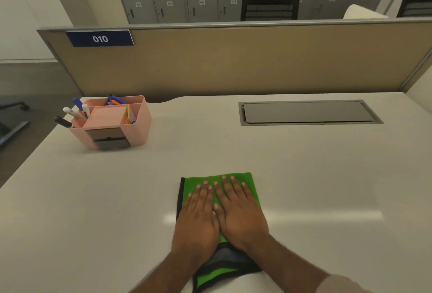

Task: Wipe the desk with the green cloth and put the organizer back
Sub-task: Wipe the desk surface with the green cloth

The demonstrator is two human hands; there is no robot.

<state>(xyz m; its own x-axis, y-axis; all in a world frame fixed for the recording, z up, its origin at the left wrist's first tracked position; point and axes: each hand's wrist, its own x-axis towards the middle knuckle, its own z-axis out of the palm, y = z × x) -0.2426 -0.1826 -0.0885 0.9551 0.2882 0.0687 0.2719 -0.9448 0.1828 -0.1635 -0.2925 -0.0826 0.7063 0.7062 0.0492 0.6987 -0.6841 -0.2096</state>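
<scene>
The green cloth (247, 182), edged in black, lies flat on the white desk (304, 175) near its front middle. My left hand (198, 217) and my right hand (238, 210) rest side by side on top of it, palms down, fingers stretched forward and close together. Neither hand grips the cloth; both press on it. The cloth's near end is folded over, showing a grey patch between my wrists. The pink organizer (138, 129) stands at the desk's far left corner, holding several pens and markers, well away from both hands.
A grey cable hatch (308, 112) is set flush into the desk at the back right. A beige partition (233, 63) with a blue "010" sign closes the far edge. The desk's left edge drops to the floor beside the organizer.
</scene>
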